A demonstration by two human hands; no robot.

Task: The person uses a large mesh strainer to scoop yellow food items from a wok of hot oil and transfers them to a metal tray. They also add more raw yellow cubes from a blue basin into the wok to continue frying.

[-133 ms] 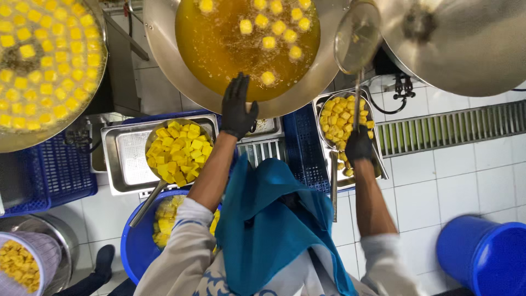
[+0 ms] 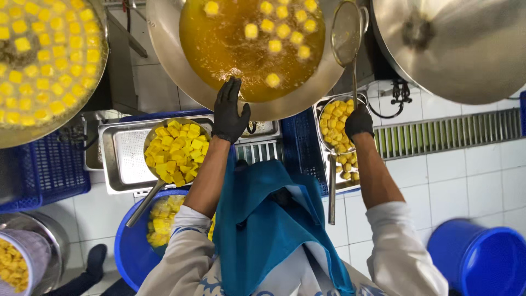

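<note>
hovering open-fingered at the wok (image 2: 164, 55) rim, left hand (image 2: 229, 112) sits nearest the oil; right hand (image 2: 359, 121) apparently grips the skimmer (image 2: 347, 33), handle pointing wokward.

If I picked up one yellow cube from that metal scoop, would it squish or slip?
Probably soft: the cubes look moist, with rough, uneven edges. Likely slippery too, since their faces shine. They seem light, heaped high in the scoop without sagging. The left hand hovers nearby.
</note>
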